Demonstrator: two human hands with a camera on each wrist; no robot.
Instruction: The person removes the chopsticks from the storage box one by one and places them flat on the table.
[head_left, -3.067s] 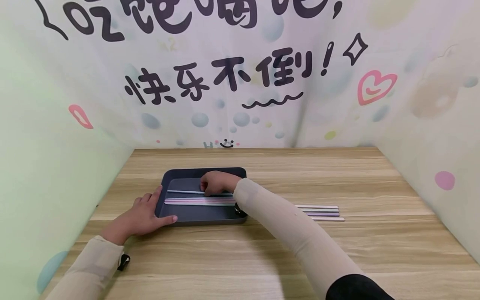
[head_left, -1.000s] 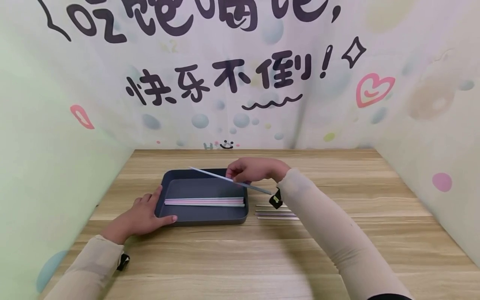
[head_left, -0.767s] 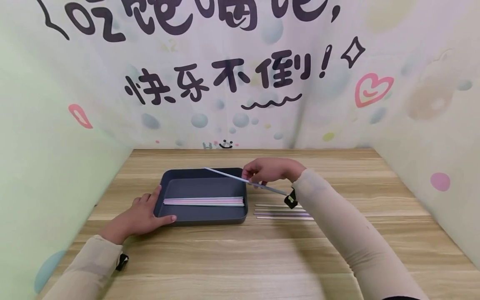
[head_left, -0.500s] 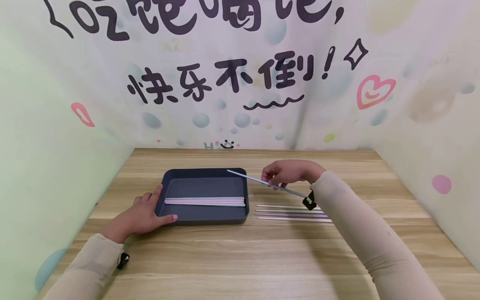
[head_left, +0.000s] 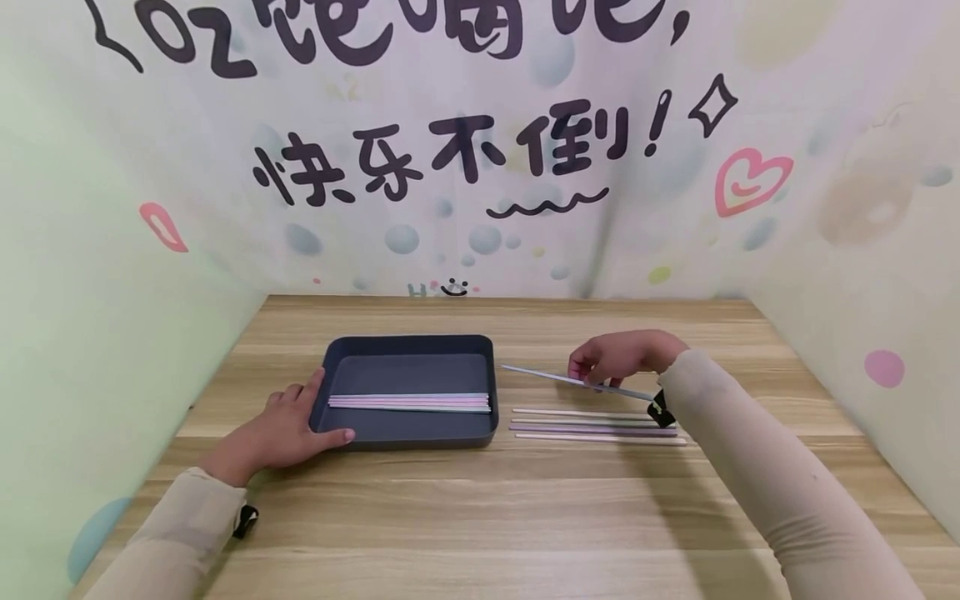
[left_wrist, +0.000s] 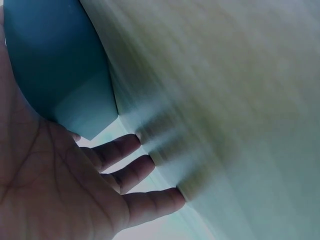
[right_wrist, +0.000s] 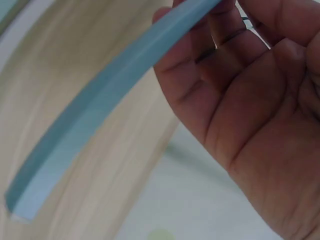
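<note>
My right hand (head_left: pixel 618 357) pinches a pale blue chopstick (head_left: pixel 536 372) near its middle, above the table right of the tray. In the right wrist view the same chopstick (right_wrist: pixel 100 105) slants down to a squared end. A dark grey rectangular tray (head_left: pixel 412 371) stands left of centre. Several pastel chopsticks (head_left: pixel 408 402) lie side by side in it. My left hand (head_left: pixel 285 429) rests at its left side, thumb over the front left corner. In the left wrist view the fingers (left_wrist: pixel 155 204) are extended, tips on the table, beside the tray wall (left_wrist: pixel 60 60).
Several more chopsticks (head_left: pixel 600 428), whitish and purplish, lie roughly parallel on the wooden table (head_left: pixel 480 517) just right of the tray. A printed cloth wall (head_left: pixel 480 242) closes off the back, with walls on both sides.
My right hand has lifted the blue chopstick from inside the tray and carried it right, then lower, beyond the tray's right rim. My left hand stays in place.
</note>
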